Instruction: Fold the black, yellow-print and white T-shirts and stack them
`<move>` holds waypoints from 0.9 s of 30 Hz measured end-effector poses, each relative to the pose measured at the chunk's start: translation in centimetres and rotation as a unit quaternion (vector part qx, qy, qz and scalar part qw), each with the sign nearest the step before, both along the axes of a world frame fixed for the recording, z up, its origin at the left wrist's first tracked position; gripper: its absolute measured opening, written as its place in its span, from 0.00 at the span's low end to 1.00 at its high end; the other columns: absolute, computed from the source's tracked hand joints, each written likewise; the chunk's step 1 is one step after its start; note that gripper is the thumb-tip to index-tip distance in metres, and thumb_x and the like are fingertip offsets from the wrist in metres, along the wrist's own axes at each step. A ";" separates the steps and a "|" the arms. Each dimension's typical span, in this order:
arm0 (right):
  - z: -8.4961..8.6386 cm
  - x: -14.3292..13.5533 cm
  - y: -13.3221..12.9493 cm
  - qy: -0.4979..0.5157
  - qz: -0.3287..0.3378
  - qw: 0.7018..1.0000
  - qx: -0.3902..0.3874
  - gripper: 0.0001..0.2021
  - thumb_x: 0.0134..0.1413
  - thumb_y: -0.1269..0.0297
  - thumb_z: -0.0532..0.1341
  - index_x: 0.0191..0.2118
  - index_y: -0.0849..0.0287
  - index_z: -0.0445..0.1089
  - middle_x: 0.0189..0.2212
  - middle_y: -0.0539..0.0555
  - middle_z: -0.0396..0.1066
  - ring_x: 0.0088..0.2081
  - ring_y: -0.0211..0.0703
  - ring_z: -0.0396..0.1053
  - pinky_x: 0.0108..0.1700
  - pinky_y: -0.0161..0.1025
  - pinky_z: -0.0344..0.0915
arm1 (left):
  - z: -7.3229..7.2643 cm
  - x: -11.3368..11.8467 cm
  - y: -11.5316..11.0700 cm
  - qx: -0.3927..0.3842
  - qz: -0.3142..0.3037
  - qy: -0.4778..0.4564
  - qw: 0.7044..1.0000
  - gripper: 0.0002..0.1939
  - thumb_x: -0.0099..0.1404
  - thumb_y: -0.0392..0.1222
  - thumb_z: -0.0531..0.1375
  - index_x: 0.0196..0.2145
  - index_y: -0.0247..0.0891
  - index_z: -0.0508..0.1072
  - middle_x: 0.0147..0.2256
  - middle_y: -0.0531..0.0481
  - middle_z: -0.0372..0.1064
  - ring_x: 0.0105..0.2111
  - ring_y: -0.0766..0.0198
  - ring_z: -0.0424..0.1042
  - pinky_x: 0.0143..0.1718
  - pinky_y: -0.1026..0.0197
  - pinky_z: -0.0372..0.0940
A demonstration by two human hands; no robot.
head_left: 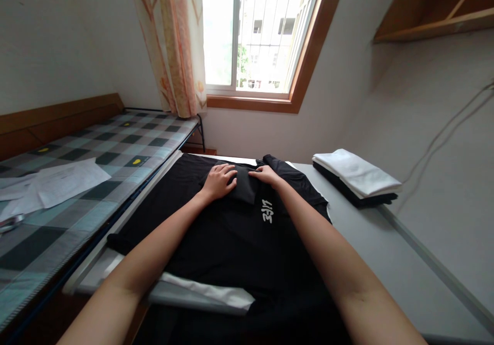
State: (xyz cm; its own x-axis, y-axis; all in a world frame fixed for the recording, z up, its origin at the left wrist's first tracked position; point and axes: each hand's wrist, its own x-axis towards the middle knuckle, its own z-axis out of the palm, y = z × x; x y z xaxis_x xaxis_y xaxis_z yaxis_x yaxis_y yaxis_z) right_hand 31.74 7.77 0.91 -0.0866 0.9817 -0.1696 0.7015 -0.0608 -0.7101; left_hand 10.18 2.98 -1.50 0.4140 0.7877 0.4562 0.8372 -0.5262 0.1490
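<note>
A black T-shirt (pixel 231 242) with white "LIFE" lettering is spread over the table, its lower part hanging over the near edge. A small dark rectangular piece (pixel 245 186) lies on top of the shirt. My left hand (pixel 221 181) rests on the left part of this piece, palm down with fingers apart. At the piece's upper right corner, my right hand (pixel 266 175) has its thumb and fingers pinched together on the edge. Part of the piece is hidden under my left hand.
Folded white and black clothes (pixel 357 175) are stacked on the grey table (pixel 409 283) at the right. A bed with a checkered mattress (pixel 154 142) stands at the left, with papers (pixel 69 180) on it. White cloth (pixel 208 288) shows at the near edge. Window and curtain are behind.
</note>
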 end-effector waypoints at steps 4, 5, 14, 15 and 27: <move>1.2 0.2 -1.2 0.184 -0.007 0.981 -0.054 0.19 0.51 0.56 0.68 0.46 0.57 0.69 0.39 0.54 0.74 0.35 0.40 0.70 0.34 0.34 0.69 | 0.6 0.0 -0.4 0.047 -0.035 -0.004 0.998 0.17 0.70 0.46 0.51 0.48 0.43 0.76 0.52 0.46 0.71 0.53 0.53 0.66 0.57 0.47 0.57; 1.5 0.1 -1.6 0.238 -0.014 0.968 -0.084 0.18 0.51 0.57 0.68 0.46 0.56 0.68 0.37 0.52 0.73 0.33 0.38 0.70 0.32 0.33 0.69 | 0.7 -0.1 -0.4 0.050 -0.034 -0.005 0.998 0.17 0.70 0.45 0.50 0.47 0.42 0.76 0.51 0.45 0.71 0.51 0.53 0.66 0.56 0.47 0.57; 1.3 -0.7 -4.8 0.417 -0.081 0.888 -0.178 0.06 0.59 0.67 0.63 0.40 0.58 0.66 0.32 0.51 0.71 0.29 0.33 0.71 0.32 0.29 0.70 | 0.3 -0.9 0.3 0.048 0.030 -0.015 0.998 0.15 0.70 0.43 0.50 0.42 0.42 0.77 0.46 0.46 0.73 0.47 0.54 0.68 0.51 0.50 0.58; 1.3 -0.6 -5.0 0.395 -0.066 0.899 -0.177 0.09 0.59 0.64 0.63 0.43 0.56 0.64 0.33 0.50 0.70 0.29 0.34 0.71 0.32 0.32 0.71 | 0.4 -1.0 0.3 0.046 0.036 -0.014 0.998 0.15 0.70 0.44 0.50 0.42 0.42 0.77 0.46 0.46 0.73 0.47 0.54 0.68 0.51 0.50 0.57; 1.1 -0.1 -5.7 0.355 -0.066 0.909 -0.207 0.28 0.54 0.71 0.62 0.54 0.47 0.46 0.40 0.49 0.62 0.23 0.30 0.68 0.25 0.42 0.75 | -0.4 -7.1 2.8 0.011 0.166 -0.155 0.974 0.15 0.67 0.43 0.50 0.35 0.39 0.75 0.39 0.46 0.74 0.37 0.58 0.72 0.45 0.57 0.62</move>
